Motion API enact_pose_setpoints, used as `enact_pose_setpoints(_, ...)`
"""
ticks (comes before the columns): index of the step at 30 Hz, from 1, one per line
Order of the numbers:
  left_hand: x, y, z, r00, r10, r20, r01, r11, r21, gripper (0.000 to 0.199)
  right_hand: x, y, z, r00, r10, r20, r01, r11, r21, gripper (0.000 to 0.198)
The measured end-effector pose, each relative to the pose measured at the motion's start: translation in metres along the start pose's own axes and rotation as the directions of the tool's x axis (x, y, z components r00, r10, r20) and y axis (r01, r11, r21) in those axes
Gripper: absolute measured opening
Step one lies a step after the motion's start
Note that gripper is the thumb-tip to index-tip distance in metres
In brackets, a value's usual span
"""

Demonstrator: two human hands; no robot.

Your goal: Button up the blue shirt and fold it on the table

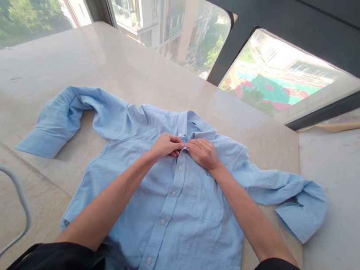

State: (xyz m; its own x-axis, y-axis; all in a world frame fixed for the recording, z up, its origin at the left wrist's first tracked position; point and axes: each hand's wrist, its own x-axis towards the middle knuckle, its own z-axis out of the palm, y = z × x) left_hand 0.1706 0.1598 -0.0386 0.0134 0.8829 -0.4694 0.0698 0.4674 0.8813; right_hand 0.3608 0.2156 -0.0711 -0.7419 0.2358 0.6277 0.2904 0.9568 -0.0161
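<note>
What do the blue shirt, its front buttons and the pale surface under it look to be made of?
Blue shirt: woven cloth, perhaps cotton or a blend, matte, with soft creases and stitched seams.
Front buttons: probably plastic, pale, round and smooth-looking, but too small to be sure.
Pale surface: stone or stone-look tile, slightly glossy, judging by its mottled tones and faint sheen.

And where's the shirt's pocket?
In the head view, the pocket is right of the button strip on the shirt, just below the right hand.

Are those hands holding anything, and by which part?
Yes: the left hand and right hand pinch the blue shirt at its front placket, just below the collar.
</note>
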Motion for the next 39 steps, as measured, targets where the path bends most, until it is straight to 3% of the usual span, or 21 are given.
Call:
enact_pose_setpoints(7,-0.006,-0.001,0.003,0.999,0.001,-0.052,-0.001,1.000,-0.009,0.013,-0.001,-0.003,-0.002,0.998,-0.002,0.064,0.006,0.999,-0.054,0.015)
enact_pose_setpoints(13,-0.008,-0.011,0.003,0.995,0.104,-0.003,-0.104,0.994,-0.034,0.032,-0.001,-0.002,-0.001,0.994,-0.015,0.104,0.020,0.999,-0.048,0.018)
enact_pose_setpoints(20,-0.006,-0.023,0.012,0.934,0.334,-0.130,-0.281,0.908,0.310,0.023,-0.001,-0.002,-0.002,0.994,-0.080,0.068,0.080,0.997,0.011,0.018)
enact_pose_setpoints(25,-0.010,-0.026,0.024,0.884,0.398,-0.244,-0.246,0.842,0.481,0.021,-0.004,0.000,0.000,0.998,-0.050,0.031,0.048,0.997,0.056,0.019)
enact_pose_setpoints(29,-0.011,-0.030,0.031,0.859,0.416,-0.299,-0.222,0.828,0.515,0.021,-0.008,0.003,0.004,1.000,-0.029,-0.001,0.028,0.994,0.110,0.019)
enact_pose_setpoints(39,-0.012,-0.026,0.034,0.869,0.366,-0.334,-0.160,0.846,0.509,0.021,-0.010,0.002,0.006,0.999,0.029,0.021,-0.032,0.991,0.132,0.018)
